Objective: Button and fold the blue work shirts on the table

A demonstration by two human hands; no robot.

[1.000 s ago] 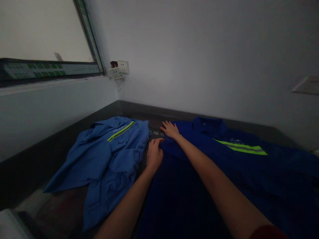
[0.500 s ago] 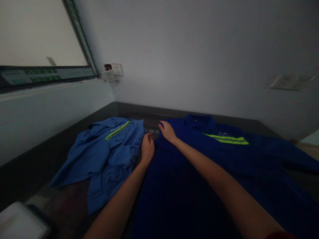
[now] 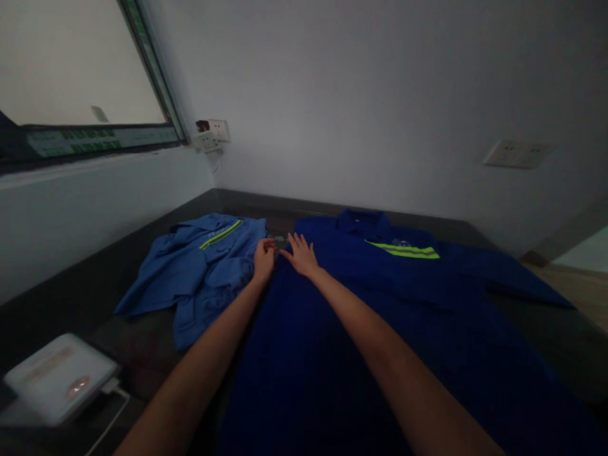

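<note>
A dark blue work jacket [image 3: 327,304] with a yellow-green reflective strip lies spread face up on the dark table, its collar toward the wall. My right hand [image 3: 303,256] rests on its left edge near the shoulder, open, fingers spread. Just left of that edge is my left hand [image 3: 265,259], its fingers loosely curved with nothing visible in them. It is beside the right side of a lighter blue work jacket [image 3: 199,266], which lies rumpled; I cannot tell whether it touches that cloth. The dark jacket's left sleeve-side is not seen spread out.
A white box-like device [image 3: 61,373] with a plugged-in cable [image 3: 114,411] sits at the front left. The table [image 3: 266,206] meets a pale wall [image 3: 332,126] at the back. Sockets [image 3: 218,130] are in the corner, more [image 3: 517,154] at the right, and a window frame [image 3: 104,139] at the left.
My right hand has shifted down along the dark jacket's edge, and its fingers have spread. My left hand stays close by. The view has moved, bringing more of the white device into sight.
</note>
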